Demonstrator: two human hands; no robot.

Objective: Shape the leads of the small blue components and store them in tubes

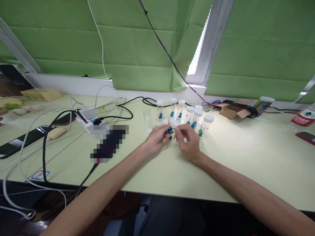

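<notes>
My left hand (157, 138) is closed, its fingertips pinching a small shiny blue piece (170, 130). A thin metal wire (174, 128) extends from that piece toward my right hand (189, 141), whose thumb and fingers are pinched together at its end. Just beyond both hands stand several clear tubes with white caps (208, 118), most with a small blue piece on a wire inside; a green piece (200, 132) shows in the rightmost. An uncapped clear tube (147, 119) stands left of them. Loose white caps (165, 121) lie behind my fingers, partly hidden.
A power strip (86, 120) with plugs and tangled cables lies to the left, near a pixelated dark object (109, 142) and a phone (27, 141). An open cardboard box (231, 110), a canister (263, 105) and a labelled bottle (304, 117) stand right.
</notes>
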